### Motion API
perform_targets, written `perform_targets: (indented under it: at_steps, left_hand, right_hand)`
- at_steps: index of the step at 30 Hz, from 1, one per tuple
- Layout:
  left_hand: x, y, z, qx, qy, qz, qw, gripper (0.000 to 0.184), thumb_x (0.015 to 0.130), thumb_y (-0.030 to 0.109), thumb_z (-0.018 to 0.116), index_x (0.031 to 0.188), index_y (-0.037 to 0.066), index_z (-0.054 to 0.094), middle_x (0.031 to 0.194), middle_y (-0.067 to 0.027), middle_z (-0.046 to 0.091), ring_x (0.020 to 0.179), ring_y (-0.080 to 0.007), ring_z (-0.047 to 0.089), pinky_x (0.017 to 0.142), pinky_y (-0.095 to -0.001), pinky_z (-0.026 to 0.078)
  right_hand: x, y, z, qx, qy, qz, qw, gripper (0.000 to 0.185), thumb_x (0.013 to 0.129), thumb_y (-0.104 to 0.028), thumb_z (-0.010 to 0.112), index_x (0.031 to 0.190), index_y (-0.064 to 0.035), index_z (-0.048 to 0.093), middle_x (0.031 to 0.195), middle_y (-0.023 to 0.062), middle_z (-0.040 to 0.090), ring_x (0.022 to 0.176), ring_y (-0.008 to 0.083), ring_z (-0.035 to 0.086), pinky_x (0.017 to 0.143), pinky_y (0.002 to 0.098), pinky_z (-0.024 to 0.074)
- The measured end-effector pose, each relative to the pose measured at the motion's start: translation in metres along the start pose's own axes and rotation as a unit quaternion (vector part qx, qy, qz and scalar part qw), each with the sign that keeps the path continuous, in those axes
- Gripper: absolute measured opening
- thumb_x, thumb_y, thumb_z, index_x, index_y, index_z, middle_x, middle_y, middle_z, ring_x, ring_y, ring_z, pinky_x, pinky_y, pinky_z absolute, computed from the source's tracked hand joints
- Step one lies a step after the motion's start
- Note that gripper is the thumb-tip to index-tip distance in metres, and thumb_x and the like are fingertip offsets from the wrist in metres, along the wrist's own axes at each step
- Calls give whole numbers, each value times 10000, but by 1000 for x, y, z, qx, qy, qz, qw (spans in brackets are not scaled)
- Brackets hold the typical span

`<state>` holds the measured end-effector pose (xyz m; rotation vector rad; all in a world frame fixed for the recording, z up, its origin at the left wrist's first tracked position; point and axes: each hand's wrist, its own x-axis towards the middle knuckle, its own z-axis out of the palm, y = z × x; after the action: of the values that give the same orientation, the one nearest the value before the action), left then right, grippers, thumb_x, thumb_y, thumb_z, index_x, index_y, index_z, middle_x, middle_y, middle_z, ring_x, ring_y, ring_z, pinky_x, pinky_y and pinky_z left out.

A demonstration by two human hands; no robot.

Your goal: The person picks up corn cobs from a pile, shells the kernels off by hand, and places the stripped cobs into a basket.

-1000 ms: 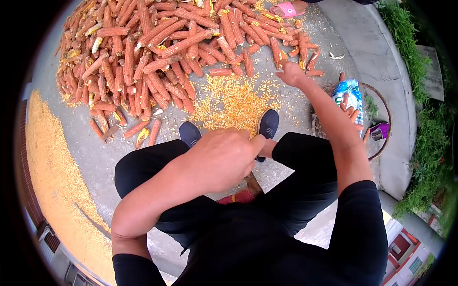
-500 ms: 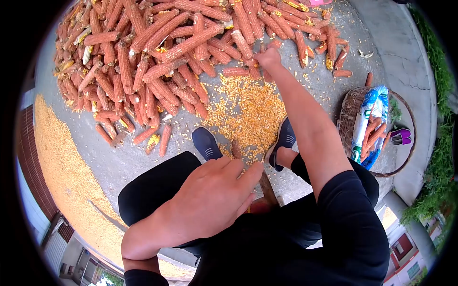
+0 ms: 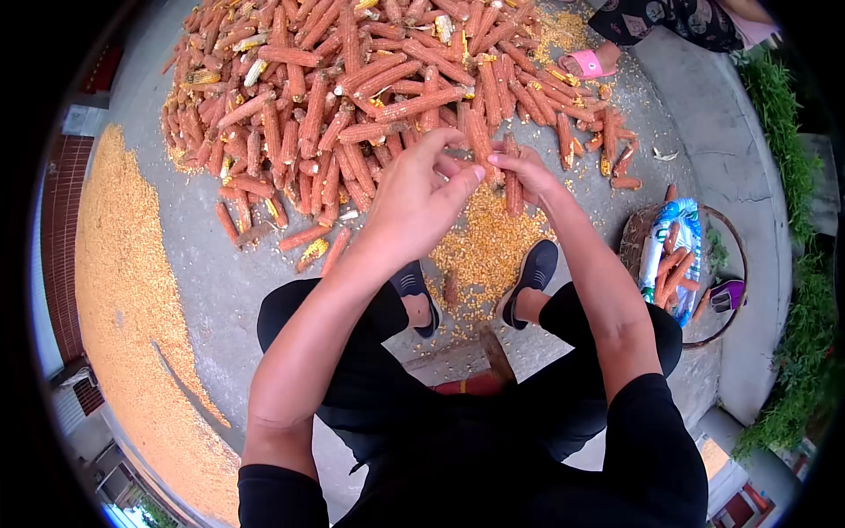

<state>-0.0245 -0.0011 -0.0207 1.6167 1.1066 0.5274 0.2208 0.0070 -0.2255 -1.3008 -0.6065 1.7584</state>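
Observation:
Over the near edge of the cob pile, my left hand (image 3: 418, 194) has its thumb and fingertips curled against a reddish corn cob (image 3: 478, 141), which looks stripped of kernels. On its other side my right hand (image 3: 528, 173) is closed, its thumb tip close to that cob. A second bare cob (image 3: 513, 189) passes through the fingers of my right hand and points down towards my feet. Part of each grip is hidden. Loose yellow kernels (image 3: 484, 242) cover the ground below both hands.
Beyond my hands rises a large cob pile (image 3: 308, 114). A wicker basket (image 3: 635, 238) holding a plastic sack and several cobs stands at right. Spread kernels (image 3: 123, 264) lie at left. Another person's foot in a pink sandal (image 3: 591, 63) is at the far side.
My right hand has come back from the pile's edge. My left hand has moved forward from near my lap, and both now meet at the cobs. The view has shifted, showing another person's leg.

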Motion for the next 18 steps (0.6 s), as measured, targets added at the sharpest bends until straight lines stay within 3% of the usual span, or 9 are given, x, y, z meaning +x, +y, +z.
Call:
perform_targets:
  at_steps: [3, 4, 6, 8, 9, 10, 13, 18]
  left_hand:
    - [8, 14, 0, -209, 151, -133, 957, 429, 925, 271, 712, 1196, -38, 589, 991, -159, 700, 828, -203, 689, 667, -360, 522]
    - [14, 12, 0, -259, 156, -121, 946, 406, 924, 256, 714, 1182, -36, 599, 983, -149, 696, 825, -199, 680, 667, -356, 522]
    - [22, 10, -1, -357, 158, -104, 915, 360, 923, 228, 719, 1152, -31, 618, 966, -129, 689, 817, -190, 664, 668, -348, 521]
    - [21, 27, 2, -440, 188, -31, 878, 298, 914, 184, 717, 1095, -33, 624, 937, -112, 674, 787, -183, 639, 657, -346, 516]
    - [21, 32, 3, -478, 199, 3, 855, 267, 909, 161, 716, 1067, -34, 627, 922, -104, 666, 771, -179, 627, 652, -345, 514]
    - [24, 35, 1, -524, 208, -26, 826, 165, 907, 106, 689, 990, -15, 616, 867, -86, 642, 710, -185, 597, 630, -366, 507]
    - [36, 25, -7, -615, 152, -45, 773, 89, 910, 85, 663, 923, 18, 605, 827, -83, 628, 686, -191, 589, 611, -373, 500]
    - [24, 52, -8, -624, 164, -90, 759, 193, 936, 172, 674, 808, 104, 547, 685, -37, 533, 608, -182, 532, 572, -346, 482]
  right_hand:
    - [-53, -79, 56, -167, -65, -134, 975, 567, 780, -169, 855, 1271, -10, 622, 1092, 76, 699, 970, 184, 668, 865, 345, 537]
    - [-67, -96, 72, -258, -52, -188, 946, 606, 773, -180, 856, 1289, 20, 608, 1142, 137, 708, 1041, 259, 684, 948, 365, 523]
    - [-112, -128, 112, -440, -24, -300, 846, 622, 776, -176, 844, 1308, 27, 594, 1159, 175, 698, 1068, 326, 673, 974, 397, 512]
    - [-147, -145, 141, -569, -10, -382, 728, 692, 762, -195, 835, 1362, 9, 558, 1238, 231, 648, 1151, 419, 617, 1029, 448, 480]
    - [-155, -144, 147, -560, -15, -403, 723, 707, 763, -197, 833, 1378, -2, 546, 1252, 229, 639, 1162, 412, 612, 1030, 451, 478]
    - [-162, -142, 151, -552, -21, -423, 719, 722, 764, -199, 831, 1395, -12, 533, 1267, 226, 631, 1173, 406, 606, 1031, 453, 477]
    - [-173, -137, 156, -532, -22, -459, 711, 770, 779, -197, 814, 1450, -33, 475, 1292, 224, 606, 1183, 395, 601, 1024, 455, 482]
    - [-182, -128, 158, -571, 10, -446, 689, 732, 794, -191, 802, 1435, -41, 484, 1302, 217, 604, 1092, 397, 650, 913, 430, 554]
